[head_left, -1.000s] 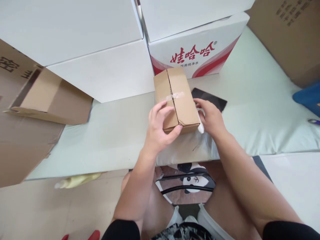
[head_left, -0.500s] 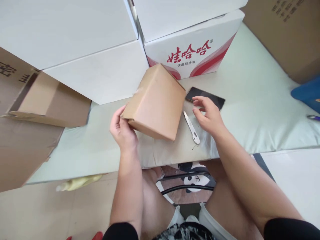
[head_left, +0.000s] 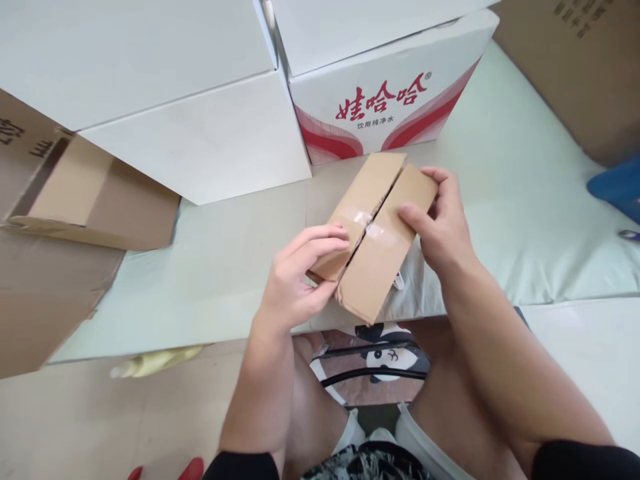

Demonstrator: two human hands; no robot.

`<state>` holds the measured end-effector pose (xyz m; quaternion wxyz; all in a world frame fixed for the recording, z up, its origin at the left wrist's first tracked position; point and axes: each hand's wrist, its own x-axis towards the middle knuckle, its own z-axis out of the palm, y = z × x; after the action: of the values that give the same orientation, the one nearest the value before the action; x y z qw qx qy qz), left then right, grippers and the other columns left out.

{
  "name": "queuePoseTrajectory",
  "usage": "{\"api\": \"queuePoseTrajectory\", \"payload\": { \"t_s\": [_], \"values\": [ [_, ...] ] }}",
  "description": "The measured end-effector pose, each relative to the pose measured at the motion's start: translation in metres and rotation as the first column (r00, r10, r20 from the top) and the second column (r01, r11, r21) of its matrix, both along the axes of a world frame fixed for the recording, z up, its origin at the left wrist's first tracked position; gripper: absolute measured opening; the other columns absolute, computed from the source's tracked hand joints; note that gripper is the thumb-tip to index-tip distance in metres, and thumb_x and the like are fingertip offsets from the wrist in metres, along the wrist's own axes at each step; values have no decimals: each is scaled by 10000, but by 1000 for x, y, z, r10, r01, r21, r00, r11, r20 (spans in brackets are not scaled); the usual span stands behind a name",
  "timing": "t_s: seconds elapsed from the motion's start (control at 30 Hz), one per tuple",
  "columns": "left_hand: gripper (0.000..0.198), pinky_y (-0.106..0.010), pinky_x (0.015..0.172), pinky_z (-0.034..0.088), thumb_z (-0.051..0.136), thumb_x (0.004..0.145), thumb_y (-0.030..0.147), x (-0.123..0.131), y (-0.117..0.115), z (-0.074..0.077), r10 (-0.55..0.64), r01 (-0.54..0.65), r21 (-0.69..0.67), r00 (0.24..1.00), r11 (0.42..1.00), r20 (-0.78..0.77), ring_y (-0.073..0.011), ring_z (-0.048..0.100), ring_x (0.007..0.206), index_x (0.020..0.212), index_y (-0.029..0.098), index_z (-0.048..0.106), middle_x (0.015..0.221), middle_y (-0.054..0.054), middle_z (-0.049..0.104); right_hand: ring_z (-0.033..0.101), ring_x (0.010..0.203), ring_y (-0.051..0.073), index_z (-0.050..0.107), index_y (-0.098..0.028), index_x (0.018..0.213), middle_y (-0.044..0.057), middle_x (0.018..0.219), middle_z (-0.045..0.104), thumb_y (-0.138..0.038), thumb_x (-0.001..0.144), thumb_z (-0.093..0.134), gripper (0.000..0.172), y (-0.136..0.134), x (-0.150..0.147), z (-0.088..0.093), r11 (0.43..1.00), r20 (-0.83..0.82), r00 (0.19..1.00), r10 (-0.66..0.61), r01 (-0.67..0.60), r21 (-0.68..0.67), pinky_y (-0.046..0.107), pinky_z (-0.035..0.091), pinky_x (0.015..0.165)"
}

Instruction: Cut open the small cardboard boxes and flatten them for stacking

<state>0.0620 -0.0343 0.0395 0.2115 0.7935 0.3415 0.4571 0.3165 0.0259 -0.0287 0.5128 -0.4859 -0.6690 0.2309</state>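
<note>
A small brown cardboard box [head_left: 385, 267] is tilted between my hands above the cloth-covered surface. Its two top flaps face me, with a dark slit between them and cut clear tape on either side. My left hand [head_left: 300, 277] holds the near left corner, fingers lying over the left flap and thumb by the slit. Around the far right end is my right hand [head_left: 445, 220], its thumb on the right flap. Only a bit of a white utility knife [head_left: 399, 281] peeks out past the box's lower right edge. The dark phone is hidden behind the box and hand.
White cartons [head_left: 200, 147] stand stacked at the back, one a carton with red lettering [head_left: 385, 107]. An open brown carton [head_left: 100, 193] is at left, and a large brown carton [head_left: 575, 73] at back right. A blue object [head_left: 617, 187] lies at the right edge.
The box has been turned so its slit flaps face me, and it has shifted right and nearer. My right hand has gone from empty to gripping it. It now covers most of the knife.
</note>
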Motion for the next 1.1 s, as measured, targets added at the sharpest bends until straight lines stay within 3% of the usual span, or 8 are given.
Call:
{"api": "queuePoseTrajectory", "payload": {
  "t_s": [0.1,0.2,0.37,0.5,0.6,0.67,0.87,1.1],
  "values": [
    [141,-321,986,632,704,961,245,10,-1,-1,196,-195,-13,978,981,75,-190,763,1105,1092,213,743,1154,-71,790,681,921,228,468,-308,1338,62,1168,652,-535,854,730,596,-6,-11,7,996,-152,988,7,-21,-91,352,598,709],
    [274,-305,893,637,666,993,450,13,3,-5,400,-376,-150,897,914,188,-186,768,996,1092,208,746,1072,-60,798,668,880,205,478,-304,1289,38,1102,638,-495,834,728,554,-9,-19,9,990,-225,974,11,-42,-134,320,578,671],
    [513,-281,797,600,750,840,693,-2,14,-14,576,-486,-322,755,812,312,-180,736,873,981,200,744,943,-46,766,682,1134,276,514,-275,1027,97,1264,626,-574,927,549,317,-12,-10,14,998,-283,958,43,-55,-34,438,606,884],
    [618,-249,617,555,901,613,724,-25,22,-12,582,-309,-573,717,759,384,-150,673,682,875,211,677,786,-10,701,612,1330,325,604,-271,884,71,1246,673,-632,969,528,378,-26,-1,48,947,-219,924,315,-289,143,570,474,1170],
    [613,-246,474,497,969,548,642,-37,23,-11,514,-40,-795,782,606,352,-149,634,563,864,226,648,736,-3,685,715,1083,280,675,-282,888,37,1006,752,-618,989,513,386,-35,-7,72,831,6,840,543,-539,137,562,415,1230],
    [571,-235,438,471,972,584,592,-39,23,-15,499,49,-842,786,538,365,-129,599,513,870,229,637,704,13,660,729,894,256,685,-273,831,30,872,752,-632,998,454,459,-35,-14,74,810,57,815,577,-579,93,559,426,1219],
    [544,-235,451,481,950,629,589,-42,27,-33,543,-1,-845,767,534,342,-115,569,484,881,236,621,655,41,611,685,1212,332,752,-273,940,91,994,772,-773,959,402,611,-23,-19,48,915,-36,917,398,-400,-57,518,506,1113],
    [479,-242,455,479,955,638,546,-43,32,-44,540,-34,-847,784,530,307,-121,593,507,877,255,658,688,33,649,716,906,268,732,-243,843,70,919,759,-789,946,440,628,-21,-13,38,859,-31,863,505,-505,-84,423,557,843]
  ]
}}
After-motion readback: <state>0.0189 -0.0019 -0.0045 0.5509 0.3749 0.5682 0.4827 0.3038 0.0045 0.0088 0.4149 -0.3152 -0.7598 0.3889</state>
